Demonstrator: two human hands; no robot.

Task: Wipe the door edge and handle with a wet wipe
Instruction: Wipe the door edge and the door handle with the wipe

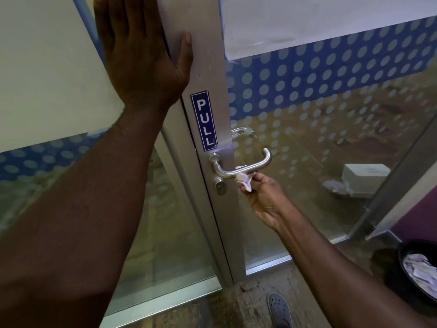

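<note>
Left hand point(139, 50) lies flat and open against the door edge point(208, 55). Right hand point(262, 197) fingers pinch the wet wipe point(243, 179) against the handle point(238, 170) underside.

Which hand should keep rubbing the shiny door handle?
The right hand: it pinches the crumpled white wet wipe against the curved steel door handle. The left hand lies flat, high on the grey metal door edge.

We've got glass panels point(331, 143) with blue dotted frosting; speckled stone floor point(236, 311) underneath; a black bin point(406, 287) of crumpled paper bottom right; purple wall point(418, 216) beside it.
</note>
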